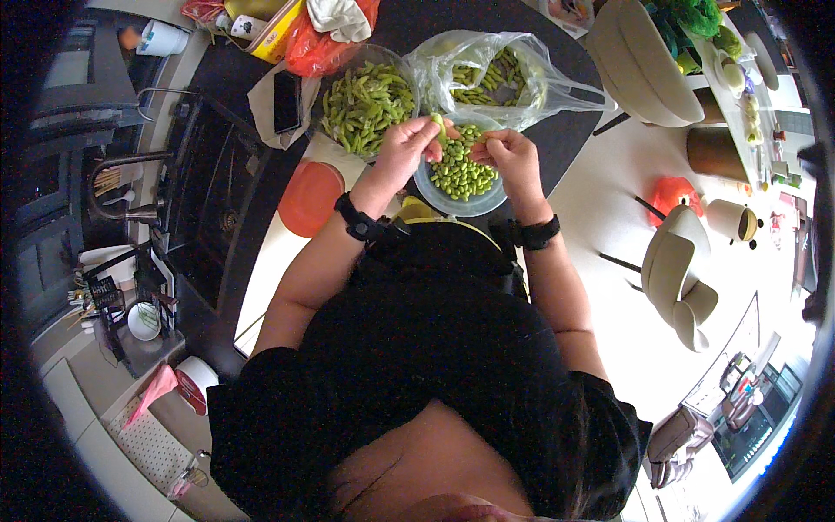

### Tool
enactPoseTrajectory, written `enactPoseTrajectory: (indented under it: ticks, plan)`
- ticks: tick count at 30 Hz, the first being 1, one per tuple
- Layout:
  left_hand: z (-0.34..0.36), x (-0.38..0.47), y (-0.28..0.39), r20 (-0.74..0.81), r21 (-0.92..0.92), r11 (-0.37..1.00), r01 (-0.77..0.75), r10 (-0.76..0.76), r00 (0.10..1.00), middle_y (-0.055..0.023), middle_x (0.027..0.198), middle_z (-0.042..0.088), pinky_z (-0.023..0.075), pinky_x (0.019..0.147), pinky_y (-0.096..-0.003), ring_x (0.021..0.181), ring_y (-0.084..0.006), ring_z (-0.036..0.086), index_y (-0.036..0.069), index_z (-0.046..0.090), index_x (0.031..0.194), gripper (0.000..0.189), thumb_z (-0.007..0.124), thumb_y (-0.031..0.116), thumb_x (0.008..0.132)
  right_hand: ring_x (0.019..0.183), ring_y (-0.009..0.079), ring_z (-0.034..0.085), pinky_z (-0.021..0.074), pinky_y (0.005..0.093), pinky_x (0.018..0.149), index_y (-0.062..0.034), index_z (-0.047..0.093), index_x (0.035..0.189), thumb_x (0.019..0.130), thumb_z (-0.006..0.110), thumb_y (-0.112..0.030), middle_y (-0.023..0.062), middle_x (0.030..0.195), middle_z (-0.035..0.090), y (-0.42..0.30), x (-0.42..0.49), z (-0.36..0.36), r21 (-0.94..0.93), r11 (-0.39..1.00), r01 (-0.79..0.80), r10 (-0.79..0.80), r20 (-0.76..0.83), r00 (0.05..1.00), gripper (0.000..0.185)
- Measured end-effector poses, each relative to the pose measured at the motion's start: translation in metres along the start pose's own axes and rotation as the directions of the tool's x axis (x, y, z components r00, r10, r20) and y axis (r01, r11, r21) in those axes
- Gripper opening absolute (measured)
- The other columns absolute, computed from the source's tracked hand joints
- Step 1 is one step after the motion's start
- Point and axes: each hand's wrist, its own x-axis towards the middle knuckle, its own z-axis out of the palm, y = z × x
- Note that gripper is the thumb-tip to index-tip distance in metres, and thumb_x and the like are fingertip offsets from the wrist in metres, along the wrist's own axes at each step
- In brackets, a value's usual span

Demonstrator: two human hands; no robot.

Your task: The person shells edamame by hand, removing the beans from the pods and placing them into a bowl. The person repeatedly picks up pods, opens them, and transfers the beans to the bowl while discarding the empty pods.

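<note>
My left hand (417,143) holds a green soybean pod (438,124) between thumb and fingers, over the left part of a translucent bowl (449,207) of shelled green beans (464,177). My right hand (505,151) is above the bowl's right side, thumb and fingers pinched together; whether something small is between them I cannot tell. Left of the bowl, a clear container holds a heap of whole pods (368,107). Behind the bowl lies an open clear plastic bag (554,85) with more pods inside.
A phone (287,101) lies on a pale cloth bag (262,104) beside the pods. A red round stool (312,199) is at the counter's near edge. Red plastic bags (316,49) stand at the back left; a black sink (202,215) with a faucet (134,212) is further left. Chairs (642,65) stand at the right.
</note>
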Motion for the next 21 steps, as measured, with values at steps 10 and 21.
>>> enactPoseTrajectory:
  ticks: [10, 21]
  plan:
    - [-0.030, -0.009, -0.004, -0.017, -0.050, 0.998, 0.036, -0.037, 0.999, 0.0033, 0.085, 0.061, 0.0380, 0.057, -0.0193, 0.065, -0.0040, 0.051, 0.002, 0.064, 0.114, 0.027, 0.047, 0.020, 0.104, 0.071, 0.0133, 0.068, 0.0541, 0.0261, 0.066, 0.0021, 0.070, 0.098, 0.085, 0.068, -0.009, 0.0099, 0.080, 0.072, -0.039, 0.045, 0.040, -0.532, 0.717, 0.451, -0.403, 0.211, 0.890, 0.018]
    - [-0.036, -0.009, -0.027, -0.130, 0.111, 0.994, -0.014, 0.028, 0.991, -0.0057, 0.088, 0.067, 0.0459, 0.057, -0.0235, 0.066, -0.0102, 0.060, 0.002, 0.055, 0.109, 0.013, 0.052, 0.011, 0.100, 0.087, 0.0235, 0.070, 0.0553, 0.0323, 0.077, -0.0035, 0.070, 0.105, 0.086, 0.066, -0.010, 0.0127, 0.098, 0.071, -0.026, 0.071, 0.084, -0.569, 0.490, 0.660, -0.524, 0.413, 0.745, 0.021]
